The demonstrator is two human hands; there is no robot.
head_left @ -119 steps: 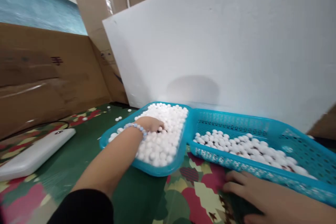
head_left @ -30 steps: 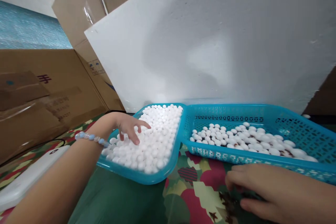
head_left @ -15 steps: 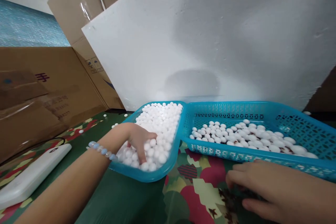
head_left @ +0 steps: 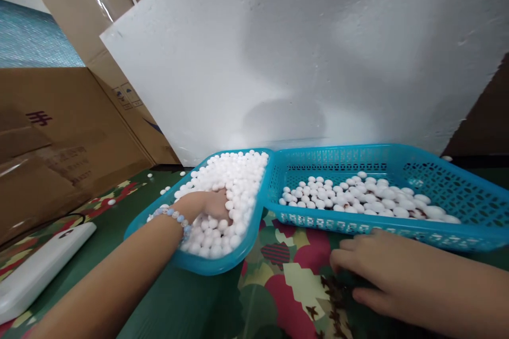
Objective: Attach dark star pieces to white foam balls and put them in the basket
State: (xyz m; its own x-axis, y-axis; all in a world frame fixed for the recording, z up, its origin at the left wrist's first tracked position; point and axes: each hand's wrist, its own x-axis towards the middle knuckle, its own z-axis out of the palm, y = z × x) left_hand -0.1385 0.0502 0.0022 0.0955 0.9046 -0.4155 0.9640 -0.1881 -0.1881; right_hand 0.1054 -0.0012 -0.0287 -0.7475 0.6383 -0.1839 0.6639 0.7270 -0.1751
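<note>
My left hand, with a beaded bracelet at the wrist, is sunk among small white balls in the left blue basket. The balls hide its fingertips, and what they may hold cannot be made out. On the right, my right hand rests just in front of the right blue basket, over the patterned cloth. Its thumb is apart from its bent fingers, and nothing shows in it. White balls with some dark red spots lie inside that basket.
A white foam board leans behind both baskets. Cardboard boxes stand at the left. A white device lies on the camouflage-patterned cloth at the left, with several loose balls beyond it.
My left hand has moved deeper into the white balls and away from the basket's near rim; its fingers are now mostly covered. My right hand has hardly moved. The view has shifted slightly.
</note>
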